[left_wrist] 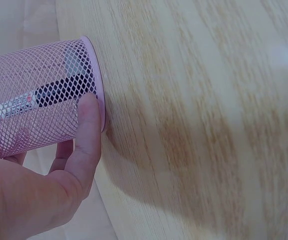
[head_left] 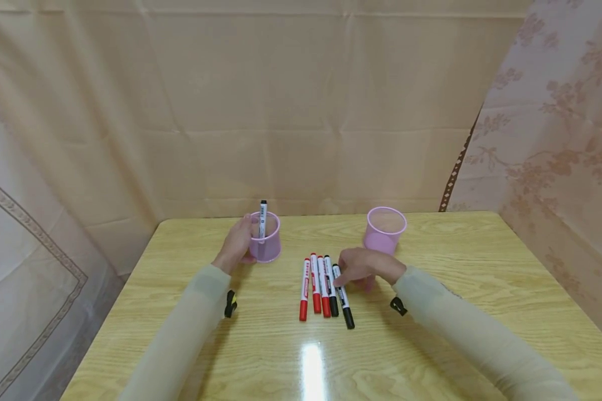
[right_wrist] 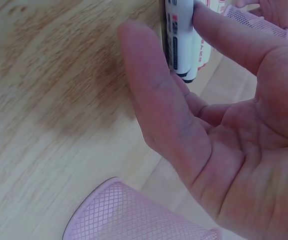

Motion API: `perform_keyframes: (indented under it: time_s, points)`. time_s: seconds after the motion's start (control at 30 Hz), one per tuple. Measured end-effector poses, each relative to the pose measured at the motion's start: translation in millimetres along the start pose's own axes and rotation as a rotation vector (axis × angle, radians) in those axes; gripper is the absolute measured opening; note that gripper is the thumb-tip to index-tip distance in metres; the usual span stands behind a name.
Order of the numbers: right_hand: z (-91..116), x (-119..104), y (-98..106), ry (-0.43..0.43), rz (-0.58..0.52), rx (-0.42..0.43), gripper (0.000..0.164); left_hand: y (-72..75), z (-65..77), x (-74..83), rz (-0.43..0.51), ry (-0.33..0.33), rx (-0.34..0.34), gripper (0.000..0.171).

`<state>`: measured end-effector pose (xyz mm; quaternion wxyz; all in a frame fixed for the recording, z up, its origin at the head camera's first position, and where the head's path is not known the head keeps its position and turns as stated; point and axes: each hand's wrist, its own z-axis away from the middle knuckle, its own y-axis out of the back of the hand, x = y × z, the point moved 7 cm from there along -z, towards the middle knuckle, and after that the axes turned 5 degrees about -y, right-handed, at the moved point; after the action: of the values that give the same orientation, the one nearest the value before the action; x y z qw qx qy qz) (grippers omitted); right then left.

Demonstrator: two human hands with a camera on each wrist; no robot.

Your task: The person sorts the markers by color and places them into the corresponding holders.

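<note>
My left hand (head_left: 236,240) holds a pink mesh pen holder (head_left: 268,250) by its left side, thumb low near its base in the left wrist view. One black-capped whiteboard marker (head_left: 263,214) stands in that holder, its black end down inside the mesh (left_wrist: 58,90). Over the right end of a row of markers, my right hand (head_left: 363,263) pinches a black marker (head_left: 345,309) that lies on the table. The thumb meets its white barrel (right_wrist: 180,35) in the right wrist view; the opposite fingertip is partly hidden. Beside it lie another black marker (head_left: 333,303) and three red markers (head_left: 305,284).
A second pink mesh pen holder (head_left: 382,238) stands behind my right hand, near the back edge of the wooden table (head_left: 446,267). A beige cloth (head_left: 301,111) hangs behind the table. Patterned curtains (head_left: 562,139) hang at the right.
</note>
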<state>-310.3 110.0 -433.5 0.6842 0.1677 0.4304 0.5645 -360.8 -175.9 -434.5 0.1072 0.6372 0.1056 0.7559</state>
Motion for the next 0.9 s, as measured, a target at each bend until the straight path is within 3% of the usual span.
perform_keyframes:
  time_s: [0.47,0.7,0.9]
  points:
    - [-2.4,2.1,0.6,0.01,-0.024,0.015,0.03,-0.3,1.5,-0.3,-0.001,0.006,0.003,0.063]
    - [-4.8,3.9,0.7,0.013,-0.063,0.019,0.028,-0.9,3.3,1.0,-0.013,0.007,0.003,0.064]
    - [-7.2,4.1,1.8,0.009,-0.033,0.03,0.026,-1.1,4.2,2.0,-0.01,0.012,0.002,0.065]
